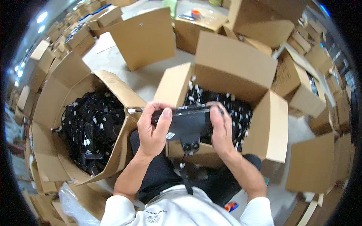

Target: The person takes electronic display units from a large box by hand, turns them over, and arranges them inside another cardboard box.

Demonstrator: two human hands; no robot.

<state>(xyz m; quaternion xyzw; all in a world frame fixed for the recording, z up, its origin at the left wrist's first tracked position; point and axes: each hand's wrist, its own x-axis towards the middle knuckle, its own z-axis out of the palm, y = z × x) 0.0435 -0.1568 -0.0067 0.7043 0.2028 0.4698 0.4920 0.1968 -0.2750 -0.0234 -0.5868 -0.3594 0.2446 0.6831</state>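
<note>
Black and flat, the device is at the dial's centre on my feed, the fingers of the left hand and right hand clasping its nine- and three-o'clock ends. I see an open carton of black parts at one o'clock, and a second carton of dark pieces at nine.

From my remote station I see a flat black, roughly T-shaped plastic unit, gripped at both ends in mid-view. Its long edge runs nearly level on top; its narrower stem points down, ending in two round dark pieces. A small white label marks its lower left.
</note>
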